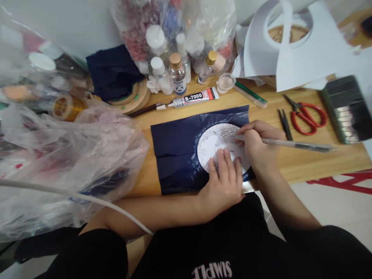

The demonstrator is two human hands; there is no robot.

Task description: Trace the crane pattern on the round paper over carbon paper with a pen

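A round white paper with a fine line drawing lies on a dark blue sheet, which is creased around it. My left hand rests on the lower part of the paper, fingers stretched out flat. In my right hand is a pen with a clear barrel, gripped near its tip. The tip points at the upper right of the drawing; whether it touches the paper I cannot tell. My right fingers cover the disc's right edge.
Behind the sheet lie a B-7000 glue tube, small bottles and a green pen. Red-handled pliers, black tweezers and a dark case sit at right. Plastic bags and a white cable fill the left.
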